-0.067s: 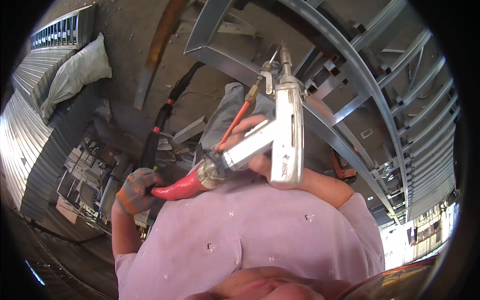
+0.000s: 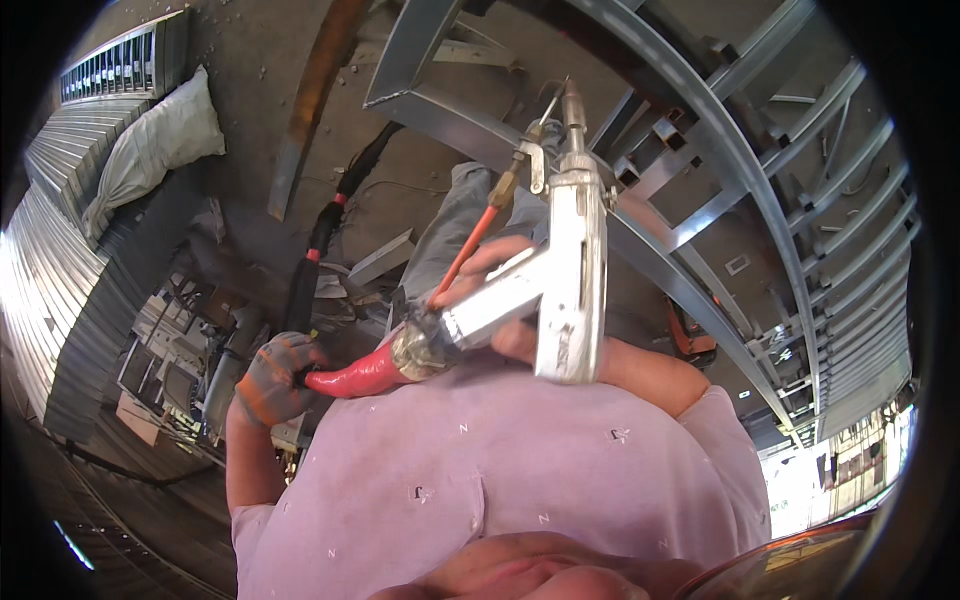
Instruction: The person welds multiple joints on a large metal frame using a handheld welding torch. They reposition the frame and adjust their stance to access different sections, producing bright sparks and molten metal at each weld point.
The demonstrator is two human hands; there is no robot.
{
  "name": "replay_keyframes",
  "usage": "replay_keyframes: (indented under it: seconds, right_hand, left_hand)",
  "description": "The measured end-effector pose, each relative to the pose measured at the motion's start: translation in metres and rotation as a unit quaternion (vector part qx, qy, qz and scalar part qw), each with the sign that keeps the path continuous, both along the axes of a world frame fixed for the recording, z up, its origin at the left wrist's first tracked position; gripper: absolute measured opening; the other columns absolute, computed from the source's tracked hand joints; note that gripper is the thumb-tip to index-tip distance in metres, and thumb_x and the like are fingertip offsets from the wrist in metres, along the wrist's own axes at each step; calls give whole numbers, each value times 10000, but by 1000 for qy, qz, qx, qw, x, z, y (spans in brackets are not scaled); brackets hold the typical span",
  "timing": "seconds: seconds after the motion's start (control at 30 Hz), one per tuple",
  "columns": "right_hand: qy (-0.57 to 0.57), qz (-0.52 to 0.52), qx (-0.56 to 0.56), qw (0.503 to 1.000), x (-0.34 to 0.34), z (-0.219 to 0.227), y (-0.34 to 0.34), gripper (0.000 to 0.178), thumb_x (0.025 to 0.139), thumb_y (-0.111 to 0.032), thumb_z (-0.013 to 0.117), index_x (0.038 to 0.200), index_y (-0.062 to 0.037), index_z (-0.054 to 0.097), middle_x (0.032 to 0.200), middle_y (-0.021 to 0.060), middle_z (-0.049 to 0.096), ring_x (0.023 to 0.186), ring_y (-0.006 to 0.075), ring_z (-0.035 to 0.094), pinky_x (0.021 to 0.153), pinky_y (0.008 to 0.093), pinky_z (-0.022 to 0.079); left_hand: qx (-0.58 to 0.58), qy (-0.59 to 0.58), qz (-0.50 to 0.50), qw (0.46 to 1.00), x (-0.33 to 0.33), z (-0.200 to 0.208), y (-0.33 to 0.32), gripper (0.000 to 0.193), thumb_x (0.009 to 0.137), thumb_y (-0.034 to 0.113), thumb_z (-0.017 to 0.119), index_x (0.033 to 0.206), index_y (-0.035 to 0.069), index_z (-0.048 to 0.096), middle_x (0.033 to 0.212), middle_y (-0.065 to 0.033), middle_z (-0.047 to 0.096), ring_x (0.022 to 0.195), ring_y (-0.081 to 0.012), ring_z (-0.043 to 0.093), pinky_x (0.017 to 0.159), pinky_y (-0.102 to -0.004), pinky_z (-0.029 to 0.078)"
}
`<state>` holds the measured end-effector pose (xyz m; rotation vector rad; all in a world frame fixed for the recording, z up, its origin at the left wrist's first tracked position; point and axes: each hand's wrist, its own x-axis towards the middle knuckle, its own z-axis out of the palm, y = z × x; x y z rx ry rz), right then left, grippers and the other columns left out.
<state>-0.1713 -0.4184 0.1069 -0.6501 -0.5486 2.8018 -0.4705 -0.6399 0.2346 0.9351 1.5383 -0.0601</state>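
Note:
A silver welding gun [image 2: 573,275] is held up in front of my chest, its narrow nozzle [image 2: 573,112] pointing away from me. Bare fingers of my right hand [image 2: 497,254] wrap round its slanted grip, which partly hides them. Alongside the grip runs an orange tube [image 2: 468,252] to a brass fitting near the nozzle. Behind the grip comes a taped joint, then a red sleeve [image 2: 355,378] over the cable. My left hand [image 2: 278,380], in a grey and orange glove, is closed round the cable at the sleeve's end. From there a black cable [image 2: 318,240] trails across the floor.
A welded steel frame [image 2: 465,122] stands ahead and to the right, with a long curved member [image 2: 715,110] and several parallel bars. Corrugated metal sheets [image 2: 75,240] and a white sack [image 2: 165,145] lie at left. A rusty steel strip [image 2: 305,125] lies ahead.
The welding gun has shifted slightly toward my body, with my right hand on it. My left hand stays almost where it was on the cable.

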Motion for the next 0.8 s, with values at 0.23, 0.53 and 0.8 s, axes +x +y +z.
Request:
replay_keyframes:
  seconds: [0.23, 0.53, 0.8]
  right_hand:
    - [33, 21, 36, 999, 8, -20, -13, 679, 857, -67, 909, 1435, -21, 557, 1318, 106, 662, 1254, 198, 646, 1076, 371, 538]
    - [63, 61, 204, 975, 15, -43, -2, 710, 787, -192, 978, 1384, -19, 636, 1323, 118, 681, 1227, 243, 658, 1057, 403, 527]
    - [48, 51, 152, 986, 14, -40, -3, 688, 836, -109, 932, 1427, 8, 600, 1370, 129, 644, 1247, 229, 641, 1071, 381, 529]
  left_hand:
    - [-17, 20, -42, 999, 5, -50, -14, 299, 645, 96, 813, 927, 93, 713, 993, -159, 693, 1061, -409, 672, 962, -489, 545]
    - [39, 31, -55, 997, 16, -82, -2, 250, 644, 11, 756, 862, 86, 659, 896, -121, 652, 938, -391, 646, 921, -477, 543]
    - [56, 32, -92, 994, 11, -97, -21, 249, 705, 97, 772, 944, 87, 707, 984, -146, 687, 1053, -404, 661, 978, -489, 539]
